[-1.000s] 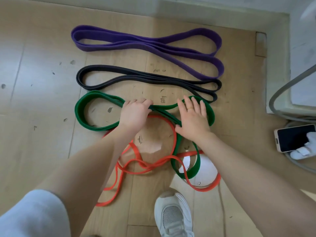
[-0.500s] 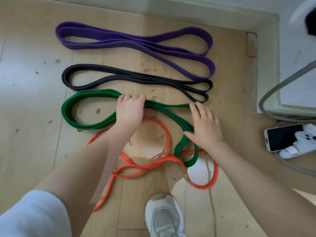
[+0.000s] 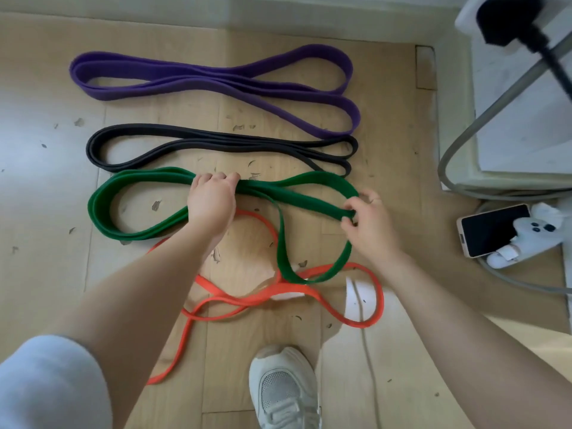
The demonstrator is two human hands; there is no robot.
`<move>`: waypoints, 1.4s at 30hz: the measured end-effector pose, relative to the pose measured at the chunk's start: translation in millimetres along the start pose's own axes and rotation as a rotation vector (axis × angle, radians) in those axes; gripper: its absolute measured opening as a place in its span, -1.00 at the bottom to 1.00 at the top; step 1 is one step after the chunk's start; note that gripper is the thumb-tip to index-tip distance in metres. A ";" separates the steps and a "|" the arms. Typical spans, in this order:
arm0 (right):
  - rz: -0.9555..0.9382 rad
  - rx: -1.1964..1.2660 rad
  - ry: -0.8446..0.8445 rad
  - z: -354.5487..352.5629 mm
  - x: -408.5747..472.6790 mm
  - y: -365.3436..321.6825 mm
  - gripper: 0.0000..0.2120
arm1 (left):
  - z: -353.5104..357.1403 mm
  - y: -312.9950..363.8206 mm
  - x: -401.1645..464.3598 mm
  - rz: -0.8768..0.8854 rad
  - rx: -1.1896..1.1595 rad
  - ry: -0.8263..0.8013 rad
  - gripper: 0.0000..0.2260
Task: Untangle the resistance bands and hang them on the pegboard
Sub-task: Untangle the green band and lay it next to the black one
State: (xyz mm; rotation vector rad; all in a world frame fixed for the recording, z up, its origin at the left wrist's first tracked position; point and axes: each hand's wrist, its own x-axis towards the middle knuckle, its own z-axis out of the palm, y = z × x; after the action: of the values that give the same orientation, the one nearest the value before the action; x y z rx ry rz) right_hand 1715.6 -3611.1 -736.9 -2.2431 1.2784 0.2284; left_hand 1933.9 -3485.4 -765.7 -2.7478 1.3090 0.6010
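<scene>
Both the left hand (image 3: 212,201) and the right hand (image 3: 370,222) grip the wide green elastic band (image 3: 139,235); its loop crosses the thin orange elastic band (image 3: 253,300), near a white sneaker (image 3: 283,388).

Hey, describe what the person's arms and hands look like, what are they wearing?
Both forearms are bare, with no sleeves reaching them. The right hand wears a thin ring on one of its fingers; the left hand shows no ring, watch or glove. A pale grey-white garment shows at lower left, below the left arm.
</scene>
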 end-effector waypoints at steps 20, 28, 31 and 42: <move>0.323 0.166 0.195 4.8 26.9 43.4 -0.67 | 5.3 -2.8 -2.0 0.024 -0.043 0.026 -0.56; -0.329 -0.463 -0.085 15.1 25.3 11.6 -0.54 | 3.8 -15.9 -3.0 0.092 -0.048 0.019 -0.54; -0.181 -0.516 -0.049 3.6 32.4 22.0 -0.64 | 8.4 -31.6 -8.0 0.109 0.071 0.053 -0.60; -0.501 -0.273 -0.055 29.3 12.6 -107.6 -0.59 | 2.7 -85.7 -29.8 -0.048 -0.073 0.028 -0.28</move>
State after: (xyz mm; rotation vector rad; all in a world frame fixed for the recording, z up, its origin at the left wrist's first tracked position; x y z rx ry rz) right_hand 1815.8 -3561.6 -726.5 -2.6835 0.6512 0.2846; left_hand 1980.8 -3407.7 -768.5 -2.8474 1.2466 0.6214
